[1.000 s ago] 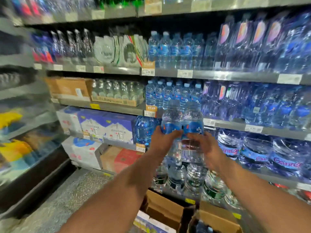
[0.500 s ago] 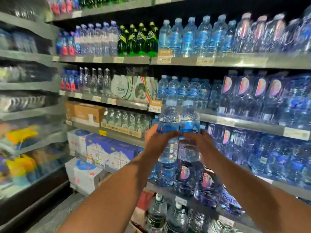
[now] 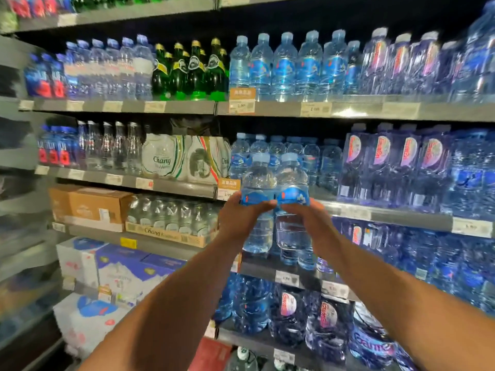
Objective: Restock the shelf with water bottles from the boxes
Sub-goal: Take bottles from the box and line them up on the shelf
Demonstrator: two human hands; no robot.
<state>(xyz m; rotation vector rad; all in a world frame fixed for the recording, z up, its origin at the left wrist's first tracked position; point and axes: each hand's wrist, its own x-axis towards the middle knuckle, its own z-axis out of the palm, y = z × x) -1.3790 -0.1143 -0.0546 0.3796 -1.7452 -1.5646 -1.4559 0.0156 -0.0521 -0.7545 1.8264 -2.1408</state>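
I hold two clear water bottles with blue labels and pale blue caps side by side in front of the shelving. My left hand (image 3: 242, 218) grips the left bottle (image 3: 258, 180) around its middle. My right hand (image 3: 308, 220) grips the right bottle (image 3: 292, 178) the same way. Both bottles stand upright, touching each other, level with the shelf edge (image 3: 388, 214) of the third shelf. Directly behind them stands a row of matching small blue-capped bottles (image 3: 310, 153) on that shelf.
Green glass bottles (image 3: 192, 70) and more blue-capped bottles (image 3: 284, 65) fill the shelf above. Wrapped Chang packs (image 3: 166, 156) sit left of the matching row. Tall pink-labelled bottles (image 3: 396, 162) stand to the right. A cardboard box (image 3: 91, 204) and white cartons (image 3: 112, 269) lie lower left.
Both hands have risen with the two bottles, from in front of the lower shelves up to the shelf with the matching small bottles. The view has tilted upward.
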